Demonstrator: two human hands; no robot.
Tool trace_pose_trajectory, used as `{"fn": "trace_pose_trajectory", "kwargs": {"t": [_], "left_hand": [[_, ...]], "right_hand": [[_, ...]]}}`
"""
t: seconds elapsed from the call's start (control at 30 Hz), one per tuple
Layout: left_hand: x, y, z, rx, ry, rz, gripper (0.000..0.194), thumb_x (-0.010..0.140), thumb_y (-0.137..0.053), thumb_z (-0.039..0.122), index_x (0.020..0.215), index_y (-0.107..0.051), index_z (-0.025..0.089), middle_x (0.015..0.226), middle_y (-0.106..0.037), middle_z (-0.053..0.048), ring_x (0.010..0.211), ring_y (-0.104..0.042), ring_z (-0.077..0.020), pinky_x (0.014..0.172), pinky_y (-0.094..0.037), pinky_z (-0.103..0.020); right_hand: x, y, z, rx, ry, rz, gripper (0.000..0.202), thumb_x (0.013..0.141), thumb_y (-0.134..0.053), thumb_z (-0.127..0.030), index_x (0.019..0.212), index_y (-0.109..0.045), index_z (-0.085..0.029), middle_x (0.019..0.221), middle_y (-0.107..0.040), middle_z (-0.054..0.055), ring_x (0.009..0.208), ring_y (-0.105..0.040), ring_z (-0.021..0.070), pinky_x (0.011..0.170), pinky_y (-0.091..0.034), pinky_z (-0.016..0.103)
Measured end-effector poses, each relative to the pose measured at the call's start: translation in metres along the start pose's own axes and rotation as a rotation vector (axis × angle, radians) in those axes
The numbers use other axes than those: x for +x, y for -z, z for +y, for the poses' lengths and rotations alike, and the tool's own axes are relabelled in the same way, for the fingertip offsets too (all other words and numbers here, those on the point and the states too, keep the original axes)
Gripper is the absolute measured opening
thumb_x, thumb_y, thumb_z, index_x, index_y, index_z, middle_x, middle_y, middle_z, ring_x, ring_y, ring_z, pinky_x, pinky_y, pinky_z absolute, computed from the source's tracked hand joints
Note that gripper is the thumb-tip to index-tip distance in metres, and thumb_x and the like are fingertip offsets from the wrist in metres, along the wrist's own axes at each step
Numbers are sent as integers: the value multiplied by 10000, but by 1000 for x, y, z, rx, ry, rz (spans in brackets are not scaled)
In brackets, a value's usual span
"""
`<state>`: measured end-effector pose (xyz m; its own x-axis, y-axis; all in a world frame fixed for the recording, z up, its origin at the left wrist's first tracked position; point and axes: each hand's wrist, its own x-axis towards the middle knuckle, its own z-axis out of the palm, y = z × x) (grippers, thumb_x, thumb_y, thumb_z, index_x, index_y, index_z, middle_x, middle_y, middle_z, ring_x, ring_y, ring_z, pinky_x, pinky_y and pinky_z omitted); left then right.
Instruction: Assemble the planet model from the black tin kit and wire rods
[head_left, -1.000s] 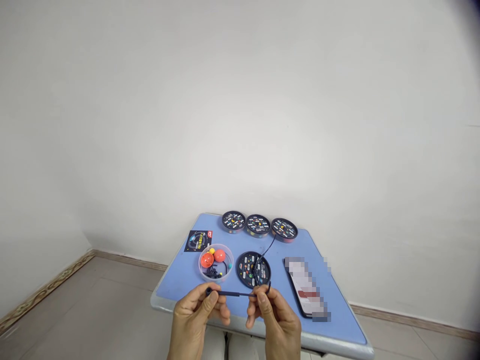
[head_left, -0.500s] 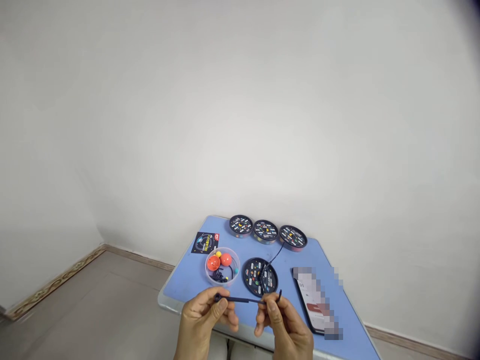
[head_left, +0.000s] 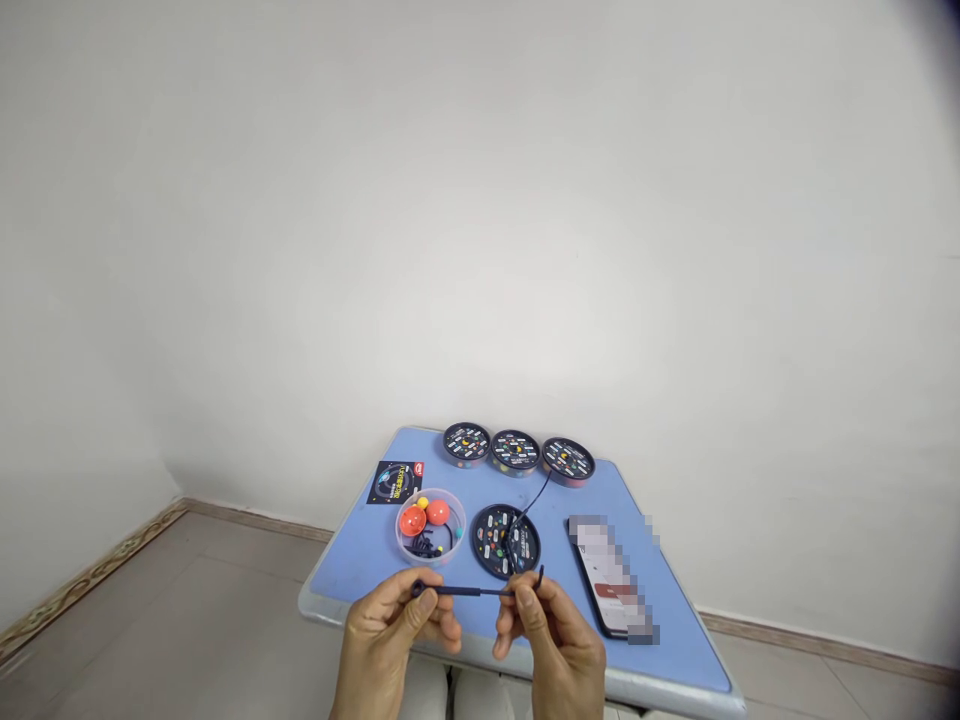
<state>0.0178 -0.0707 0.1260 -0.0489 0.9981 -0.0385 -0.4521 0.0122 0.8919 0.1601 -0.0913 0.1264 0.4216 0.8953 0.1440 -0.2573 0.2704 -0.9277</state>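
Both hands are over the front edge of a blue table. My left hand pinches the ringed end of a thin black rod. The rod's other, narrower end is between the thumb and fingers of my right hand, and a bent black tip rises above them. Just beyond my right hand is a round black printed lid with black thin pieces on it. Left of the lid stands a clear round container with red balls, a yellow ball and black parts.
Three round black-topped containers line the table's back edge. A printed black card lies at the left. At the right is a phone, partly pixelated. A pale wall rises behind the table.
The view has shifted, so the table and its objects appear a little further left and higher. Both hands keep their grip on the black rod, which they still hold level.
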Motion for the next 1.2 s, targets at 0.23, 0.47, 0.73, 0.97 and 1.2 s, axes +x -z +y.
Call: {"fn": "trace_pose_trajectory", "kwargs": {"t": [0.23, 0.47, 0.73, 0.97, 1.2], "left_hand": [[1, 3, -3, 12, 6, -26, 341, 656, -822, 418, 814, -735, 129, 636, -705, -58, 551, -651, -204, 558, -564, -337], [0, 0, 0, 45, 9, -16, 366, 642, -823, 443, 804, -728, 129, 618, -703, -57, 532, -644, -205, 556, -554, -330], [1, 3, -2, 84, -5, -21, 365, 671, -807, 445, 824, -720, 125, 621, -707, -59, 536, -652, -204, 578, -557, -327], [2, 3, -1, 28, 9, -34, 325, 698, -802, 422, 822, -714, 135, 666, -710, -52, 563, -653, -193, 565, -557, -316], [3, 4, 2, 90, -15, -9, 355, 664, -815, 450, 782, -715, 130, 609, -704, -54, 523, -648, -189, 569, -553, -304]], "right_hand": [[0, 2, 0, -8, 2, -9, 315, 785, -708, -478, 760, -688, -165, 557, -624, -8, 435, -561, 130, 495, -487, 258], [-1, 0, 1, -12, 10, -3, 316, 781, -708, -483, 757, -695, -168, 556, -625, -5, 436, -568, 132, 480, -499, 255], [-1, 0, 0, 11, -16, -17, 273, 781, -717, -439, 759, -709, -167, 567, -646, 2, 451, -584, 133, 492, -505, 243], [-3, -5, 3, 27, -22, -35, 268, 784, -714, -435, 757, -716, -169, 583, -669, 11, 467, -600, 135, 508, -519, 237], [-4, -12, 18, 73, -53, 43, 296, 724, -763, -448, 739, -736, -154, 563, -693, 26, 454, -620, 158, 491, -526, 248]]}}
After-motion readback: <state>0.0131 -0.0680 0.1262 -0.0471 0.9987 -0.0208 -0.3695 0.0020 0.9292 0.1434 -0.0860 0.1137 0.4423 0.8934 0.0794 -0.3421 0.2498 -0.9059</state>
